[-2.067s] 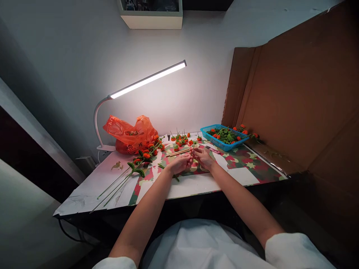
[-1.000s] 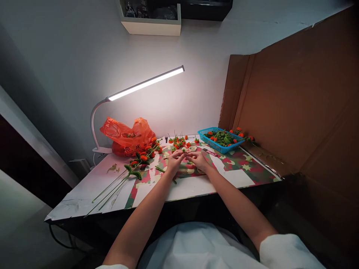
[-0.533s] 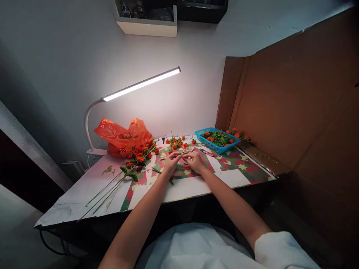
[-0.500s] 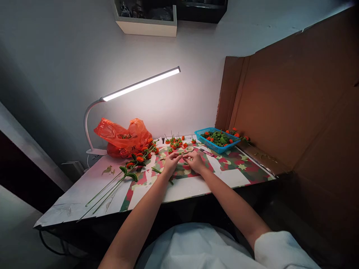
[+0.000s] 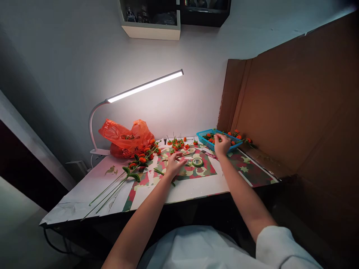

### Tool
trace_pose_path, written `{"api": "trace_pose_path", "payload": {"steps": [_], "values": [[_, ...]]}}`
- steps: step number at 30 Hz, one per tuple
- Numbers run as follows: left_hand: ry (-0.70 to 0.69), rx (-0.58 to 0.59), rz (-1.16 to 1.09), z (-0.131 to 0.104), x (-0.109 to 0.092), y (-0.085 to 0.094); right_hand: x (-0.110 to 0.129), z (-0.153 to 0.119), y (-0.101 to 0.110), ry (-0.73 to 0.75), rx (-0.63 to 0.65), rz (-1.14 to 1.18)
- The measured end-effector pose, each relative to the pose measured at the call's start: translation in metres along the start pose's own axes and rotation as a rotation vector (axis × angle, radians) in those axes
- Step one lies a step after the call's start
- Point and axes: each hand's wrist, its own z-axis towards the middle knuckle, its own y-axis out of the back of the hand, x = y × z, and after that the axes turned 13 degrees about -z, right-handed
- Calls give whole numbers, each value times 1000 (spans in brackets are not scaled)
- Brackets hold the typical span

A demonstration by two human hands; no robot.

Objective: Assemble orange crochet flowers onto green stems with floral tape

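Observation:
My left hand [image 5: 174,165] is over the patterned sheet, thumb and fingers apart, holding nothing that I can see. Just beyond it lies a thin brown stick [image 5: 167,159]. My right hand [image 5: 222,145] reaches over the blue basket [image 5: 204,142], its fingers bent together; whatever is between them is too small to make out. Green leaves and orange flower heads [image 5: 209,139] fill the basket. Between the hands lie a roll of green tape [image 5: 197,162] and a paler roll [image 5: 191,150]. A pink utility knife [image 5: 208,154] is left of my right hand.
Orange flowers on long stems [image 5: 120,181] lie at the left, by a red plastic bag [image 5: 126,144]. Small orange flowers [image 5: 177,144] stand at the back. A clip lamp [image 5: 146,86] arches above; tall cardboard [image 5: 280,101] walls the right side.
My hands have parted from the middle of the table. The right one went right to the basket; the left stayed near the middle, its fingers opened. The green tape roll has come into full view.

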Motion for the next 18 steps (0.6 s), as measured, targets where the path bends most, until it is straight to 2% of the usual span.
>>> {"api": "trace_pose_path", "payload": {"steps": [1, 3, 5, 7, 9, 11, 13, 16, 18], "values": [[-28, -4, 26, -1, -1, -1, -10, 14, 3, -35, 29, -98], [-92, -11, 68, -2, -5, -3, -29, 35, 9, -59, 207, -283], [-135, -35, 93, -3, -11, -2, -44, 43, 15, -38, 284, -369], [-107, -94, 86, -3, -17, 6, -50, 42, 19, 22, 279, -380], [-27, -187, 49, -4, -22, 23, -46, 35, 21, 101, 222, -338], [29, -274, 23, -6, -26, 48, -29, 22, 20, 203, 179, -243], [25, -304, 74, -12, -29, 74, -1, 2, 19, 340, 235, -112], [10, -235, 285, -27, -32, 103, 50, -41, 17, 478, 541, 8], [-6, -131, 449, -38, -30, 111, 80, -74, 15, 545, 774, -5]]}}
